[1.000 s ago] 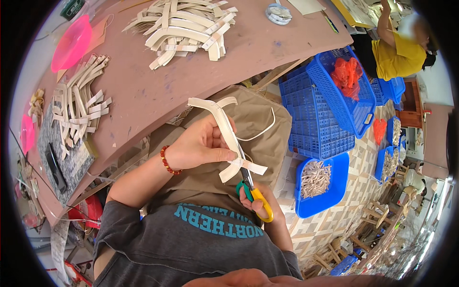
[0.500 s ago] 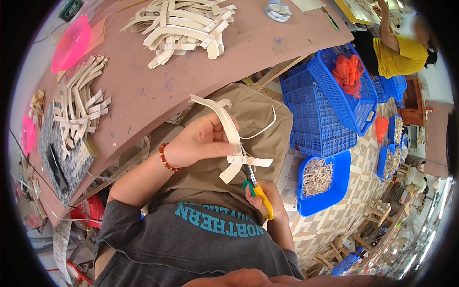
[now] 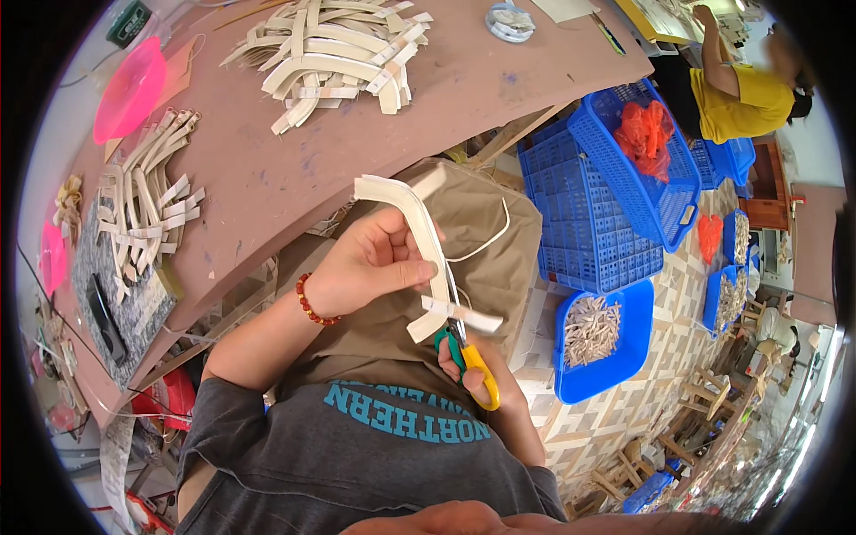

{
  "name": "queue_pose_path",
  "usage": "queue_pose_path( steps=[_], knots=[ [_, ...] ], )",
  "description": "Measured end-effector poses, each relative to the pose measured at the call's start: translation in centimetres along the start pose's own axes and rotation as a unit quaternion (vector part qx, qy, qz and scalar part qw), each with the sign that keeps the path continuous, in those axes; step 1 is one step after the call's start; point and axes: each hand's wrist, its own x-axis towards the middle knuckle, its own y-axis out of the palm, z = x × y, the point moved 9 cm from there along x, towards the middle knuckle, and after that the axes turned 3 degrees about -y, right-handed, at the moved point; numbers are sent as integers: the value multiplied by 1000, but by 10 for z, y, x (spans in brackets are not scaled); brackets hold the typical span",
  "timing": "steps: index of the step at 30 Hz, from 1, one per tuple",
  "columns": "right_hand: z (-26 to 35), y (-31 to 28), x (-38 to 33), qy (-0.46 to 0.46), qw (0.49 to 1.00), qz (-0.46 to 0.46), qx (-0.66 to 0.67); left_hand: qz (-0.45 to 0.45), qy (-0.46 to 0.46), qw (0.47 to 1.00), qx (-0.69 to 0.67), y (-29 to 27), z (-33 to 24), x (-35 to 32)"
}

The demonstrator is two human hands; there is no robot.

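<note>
Two hands at work: left hand [image 3: 374, 263] and right hand [image 3: 473, 370]. One curved pale strap piece [image 3: 428, 241] held up, one pair of scissors [image 3: 468, 352] with green and yellow handles. One red bead bracelet [image 3: 308, 303]. Two heaps of the same pale strap pieces on the tabletop [image 3: 267, 169]: a big heap [image 3: 330, 53] at the far edge, a smaller heap [image 3: 147, 201] off to the left; too tangled for a piece count. Two pink bowls, one big [image 3: 129, 89], one smaller [image 3: 52, 257]. One small round clear dish [image 3: 510, 20]. Blue baskets and trays on the floor: maybe six or seven, hard to tell out at the bent rim. One other person in a yellow shirt [image 3: 744, 98].
</note>
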Motion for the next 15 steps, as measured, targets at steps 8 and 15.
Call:
queue_pose_path(
  steps=[8,15],
  knots=[
    [0,5,8,-14,1000,-11,25,27,-19,999,28,12,-2,-3],
    [3,7,5,36,993,-62,96,28,-24,999,39,9,-3,-5]
  ],
)
